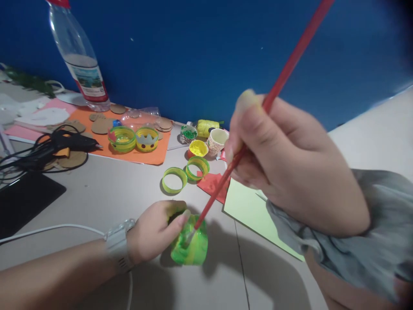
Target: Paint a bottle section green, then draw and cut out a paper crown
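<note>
In my right hand (274, 146) is a long red-handled paintbrush (213, 197), pinched between thumb and fingers and slanting down to the left. Its bristle tip touches a green-and-yellow painted piece (193, 247), curved and shiny like a cut section of plastic bottle. My left hand (159, 230) is closed on that piece's left edge, thumb on top, other fingers partly hidden behind it. Just beyond lie two painted rings (174, 181), green and yellow. Small paper cups hold green paint (189, 134) and yellow paint (198, 148).
A patterned paper cup (217, 142) stands behind the red paper (213, 186). Pale green paper (254, 215) lies under my right forearm. Two decorated rings (146, 140) rest on orange paper (155, 158). At left are a glue gun (61, 144), a black tablet-like slab (29, 202) and a tall bottle (82, 64).
</note>
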Demonstrator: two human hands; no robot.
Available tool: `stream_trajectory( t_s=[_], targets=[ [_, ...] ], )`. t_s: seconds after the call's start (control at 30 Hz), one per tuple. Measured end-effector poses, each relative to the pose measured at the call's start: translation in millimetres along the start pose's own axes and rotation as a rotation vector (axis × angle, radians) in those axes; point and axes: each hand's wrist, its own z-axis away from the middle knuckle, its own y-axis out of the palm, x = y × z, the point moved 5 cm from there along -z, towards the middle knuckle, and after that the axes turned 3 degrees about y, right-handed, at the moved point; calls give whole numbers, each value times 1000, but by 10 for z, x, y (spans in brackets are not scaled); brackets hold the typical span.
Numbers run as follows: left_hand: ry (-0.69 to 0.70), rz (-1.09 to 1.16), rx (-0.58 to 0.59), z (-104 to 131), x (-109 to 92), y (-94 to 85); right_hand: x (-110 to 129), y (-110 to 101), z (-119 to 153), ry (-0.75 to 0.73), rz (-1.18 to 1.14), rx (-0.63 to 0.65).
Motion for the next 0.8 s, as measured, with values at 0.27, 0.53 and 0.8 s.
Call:
stream_trajectory(
  t_s=[0.27,0.53,0.8],
  targets=[
    [125,41,4,-7,-69,-13,28,-82,5,-30,52,-100],
    [144,73,59,-8,-74,-2,-53,-60,40,6,62,-76],
    [145,54,66,-10,-43,17,-88,-87,42,48,40,-76]
  ],
)
